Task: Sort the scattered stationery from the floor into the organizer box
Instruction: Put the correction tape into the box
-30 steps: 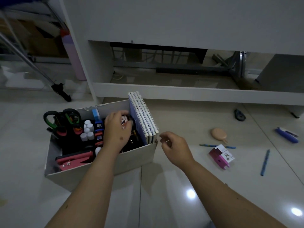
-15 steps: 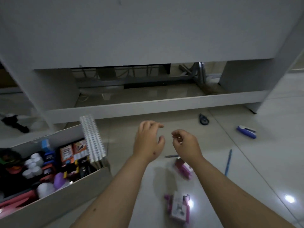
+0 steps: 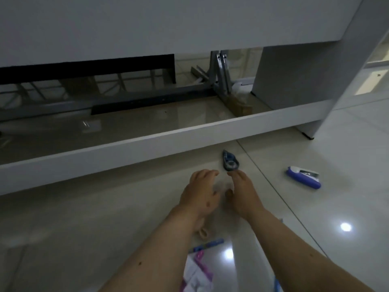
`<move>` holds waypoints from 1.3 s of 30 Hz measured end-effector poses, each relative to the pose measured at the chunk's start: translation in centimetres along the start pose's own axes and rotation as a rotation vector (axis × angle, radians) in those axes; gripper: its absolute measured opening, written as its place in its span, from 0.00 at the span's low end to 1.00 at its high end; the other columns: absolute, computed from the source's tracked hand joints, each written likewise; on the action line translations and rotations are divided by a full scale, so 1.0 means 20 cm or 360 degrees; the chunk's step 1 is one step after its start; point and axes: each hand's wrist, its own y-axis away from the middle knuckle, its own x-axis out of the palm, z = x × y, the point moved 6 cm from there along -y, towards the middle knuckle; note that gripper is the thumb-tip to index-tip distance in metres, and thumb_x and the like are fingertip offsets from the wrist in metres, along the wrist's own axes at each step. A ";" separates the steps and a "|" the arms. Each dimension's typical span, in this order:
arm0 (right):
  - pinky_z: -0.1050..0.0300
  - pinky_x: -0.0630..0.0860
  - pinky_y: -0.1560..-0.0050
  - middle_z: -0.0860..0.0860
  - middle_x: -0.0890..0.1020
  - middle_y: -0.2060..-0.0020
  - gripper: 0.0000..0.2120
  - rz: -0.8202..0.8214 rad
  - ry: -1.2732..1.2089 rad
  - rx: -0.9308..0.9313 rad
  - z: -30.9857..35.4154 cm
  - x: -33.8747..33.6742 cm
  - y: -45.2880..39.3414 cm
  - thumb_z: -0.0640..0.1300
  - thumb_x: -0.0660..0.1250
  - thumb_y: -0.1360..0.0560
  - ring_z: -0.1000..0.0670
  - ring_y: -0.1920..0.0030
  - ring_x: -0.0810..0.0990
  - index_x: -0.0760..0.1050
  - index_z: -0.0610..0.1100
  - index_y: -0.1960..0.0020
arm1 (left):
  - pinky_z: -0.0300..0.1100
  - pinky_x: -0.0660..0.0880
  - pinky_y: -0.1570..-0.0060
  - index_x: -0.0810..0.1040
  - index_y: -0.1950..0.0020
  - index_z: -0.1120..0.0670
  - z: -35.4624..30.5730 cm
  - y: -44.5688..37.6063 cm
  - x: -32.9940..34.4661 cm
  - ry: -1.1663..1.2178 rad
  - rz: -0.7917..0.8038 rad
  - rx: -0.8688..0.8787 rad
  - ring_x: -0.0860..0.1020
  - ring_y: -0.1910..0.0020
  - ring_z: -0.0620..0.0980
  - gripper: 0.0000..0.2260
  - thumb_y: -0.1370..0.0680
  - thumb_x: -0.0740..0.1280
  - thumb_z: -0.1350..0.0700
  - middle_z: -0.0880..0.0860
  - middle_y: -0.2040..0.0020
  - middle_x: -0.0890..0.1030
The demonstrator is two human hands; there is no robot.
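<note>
My right hand [image 3: 244,192] stretches over the floor [image 3: 84,218] with its fingers straight and holding nothing, the fingertips just short of the dark correction tape [image 3: 230,161], which lies at twelve o'clock from them near the white desk rail [image 3: 147,144]. My left hand [image 3: 200,192] hovers just beside it at nine o'clock, fingers loosely spread and empty. A blue stapler [image 3: 303,177] lies at three o'clock, well apart from my right hand, and a pink-and-white packet [image 3: 197,272] sits at six o'clock between my forearms.

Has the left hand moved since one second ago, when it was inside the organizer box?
Yes. The left hand left the box, now out of view, and reaches toward the correction tape near the white rail.
</note>
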 end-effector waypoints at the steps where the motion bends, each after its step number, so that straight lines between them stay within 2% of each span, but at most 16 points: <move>1: 0.50 0.59 0.28 0.44 0.57 0.25 0.29 0.0004 0.0035 -0.0007 -0.02 0.01 -0.05 0.39 0.61 0.24 0.44 0.26 0.56 0.55 0.41 0.25 | 0.45 0.59 0.29 0.60 0.26 0.54 0.02 -0.06 0.04 -0.0015 0.0037 -0.0001 0.57 0.27 0.51 0.24 0.21 0.61 0.55 0.51 0.27 0.62; 4: 0.44 0.55 0.27 0.49 0.46 0.23 0.37 0.0088 0.0233 0.0044 -0.05 0.05 -0.16 0.44 0.61 0.23 0.44 0.24 0.46 0.42 0.48 0.23 | 0.47 0.60 0.28 0.57 0.25 0.54 0.07 -0.19 0.12 -0.0037 0.0179 -0.0080 0.59 0.27 0.52 0.27 0.22 0.62 0.54 0.52 0.25 0.60; 7: 0.44 0.54 0.28 0.49 0.46 0.23 0.37 0.0013 0.0324 0.0090 -0.06 0.06 -0.22 0.48 0.58 0.23 0.42 0.24 0.47 0.37 0.50 0.23 | 0.47 0.60 0.28 0.55 0.24 0.54 0.13 -0.24 0.16 -0.0075 0.0232 -0.0155 0.59 0.27 0.52 0.28 0.22 0.62 0.54 0.52 0.25 0.59; 9: 0.45 0.60 0.32 0.46 0.54 0.25 0.34 -0.0092 0.0383 0.0090 -0.05 0.07 -0.22 0.51 0.57 0.22 0.39 0.27 0.55 0.42 0.46 0.23 | 0.46 0.60 0.29 0.56 0.24 0.54 0.14 -0.24 0.15 -0.0052 0.0199 -0.0155 0.60 0.27 0.52 0.28 0.22 0.62 0.54 0.53 0.25 0.61; 10: 0.44 0.65 0.36 0.42 0.60 0.28 0.33 -0.0144 0.0415 0.0070 -0.05 0.08 -0.21 0.51 0.59 0.22 0.37 0.32 0.62 0.49 0.44 0.23 | 0.45 0.61 0.29 0.57 0.25 0.54 0.15 -0.23 0.14 -0.0020 0.0200 -0.0155 0.61 0.27 0.52 0.27 0.22 0.62 0.54 0.53 0.25 0.61; 12: 0.45 0.73 0.49 0.35 0.70 0.40 0.26 -0.0253 0.0343 0.0010 -0.05 0.09 -0.17 0.45 0.67 0.26 0.33 0.46 0.73 0.68 0.37 0.32 | 0.45 0.61 0.29 0.57 0.25 0.53 0.14 -0.20 0.14 0.0041 0.0225 -0.0142 0.62 0.28 0.52 0.27 0.22 0.62 0.54 0.53 0.26 0.62; 13: 0.45 0.74 0.51 0.34 0.72 0.44 0.21 -0.0315 0.0243 -0.0007 -0.05 0.09 -0.14 0.42 0.69 0.28 0.33 0.49 0.74 0.73 0.35 0.38 | 0.45 0.61 0.29 0.57 0.25 0.53 0.13 -0.17 0.14 0.0070 0.0236 -0.0143 0.62 0.28 0.52 0.27 0.22 0.62 0.54 0.53 0.26 0.62; 17: 0.51 0.70 0.39 0.38 0.68 0.35 0.18 -0.0186 0.0012 0.0051 -0.04 0.05 -0.02 0.39 0.65 0.25 0.37 0.37 0.69 0.72 0.38 0.36 | 0.41 0.60 0.30 0.57 0.25 0.53 0.12 -0.02 0.10 0.0142 0.0216 -0.0129 0.62 0.28 0.51 0.26 0.22 0.62 0.56 0.53 0.26 0.61; 19: 0.56 0.72 0.47 0.40 0.77 0.44 0.18 -0.0156 -0.0138 -0.0025 0.01 0.01 0.05 0.38 0.68 0.29 0.40 0.44 0.76 0.74 0.39 0.40 | 0.38 0.59 0.32 0.57 0.25 0.52 0.11 0.07 0.07 0.0180 0.0163 -0.0133 0.62 0.28 0.51 0.27 0.22 0.62 0.57 0.53 0.26 0.61; 22: 0.65 0.72 0.57 0.42 0.81 0.50 0.19 -0.0134 -0.0374 -0.0181 0.14 -0.05 0.24 0.35 0.71 0.34 0.43 0.51 0.80 0.75 0.39 0.43 | 0.34 0.59 0.35 0.55 0.24 0.50 0.09 0.24 -0.01 0.0285 0.0089 -0.0196 0.62 0.28 0.50 0.29 0.23 0.63 0.59 0.52 0.25 0.58; 24: 0.74 0.68 0.58 0.43 0.81 0.48 0.22 -0.0120 -0.0467 -0.0260 0.25 -0.10 0.37 0.34 0.72 0.35 0.46 0.49 0.80 0.74 0.38 0.41 | 0.30 0.58 0.39 0.56 0.24 0.51 0.07 0.35 -0.08 0.0289 0.0047 -0.0176 0.63 0.29 0.50 0.29 0.23 0.63 0.61 0.54 0.25 0.58; 29: 0.77 0.71 0.52 0.47 0.80 0.49 0.25 0.0055 -0.0744 -0.0368 0.51 -0.17 0.67 0.31 0.73 0.38 0.55 0.50 0.78 0.75 0.38 0.41 | 0.32 0.63 0.41 0.67 0.29 0.56 0.03 0.70 -0.27 0.0350 -0.0143 -0.0166 0.70 0.35 0.53 0.20 0.21 0.62 0.60 0.57 0.31 0.67; 33: 0.70 0.76 0.52 0.50 0.80 0.53 0.23 0.0172 -0.0897 -0.0432 0.77 -0.22 0.88 0.30 0.74 0.37 0.54 0.54 0.80 0.76 0.39 0.43 | 0.48 0.72 0.42 0.75 0.38 0.57 0.03 0.97 -0.46 0.0572 -0.0280 -0.0165 0.75 0.43 0.57 0.13 0.22 0.62 0.64 0.59 0.40 0.76; 35: 0.65 0.78 0.50 0.49 0.81 0.53 0.21 0.0267 -0.0959 -0.0446 0.91 -0.23 0.97 0.34 0.76 0.36 0.53 0.53 0.81 0.77 0.42 0.45 | 0.49 0.75 0.45 0.75 0.39 0.59 0.05 1.13 -0.59 0.0807 -0.0399 -0.0267 0.77 0.47 0.56 0.12 0.22 0.62 0.65 0.61 0.43 0.78; 37: 0.57 0.80 0.47 0.48 0.82 0.52 0.17 0.0334 -0.1023 -0.0454 1.03 -0.23 1.04 0.38 0.77 0.35 0.50 0.51 0.82 0.78 0.48 0.49 | 0.48 0.77 0.45 0.74 0.40 0.58 0.07 1.28 -0.70 0.0962 -0.0508 -0.0318 0.77 0.47 0.55 0.12 0.22 0.63 0.66 0.59 0.45 0.77; 39: 0.53 0.79 0.46 0.47 0.83 0.52 0.14 0.0360 -0.1028 -0.0516 1.20 -0.23 1.11 0.39 0.75 0.33 0.49 0.50 0.82 0.79 0.47 0.49 | 0.50 0.77 0.44 0.75 0.43 0.54 0.11 1.45 -0.83 0.0963 -0.0639 -0.0289 0.78 0.45 0.57 0.11 0.23 0.64 0.66 0.56 0.47 0.77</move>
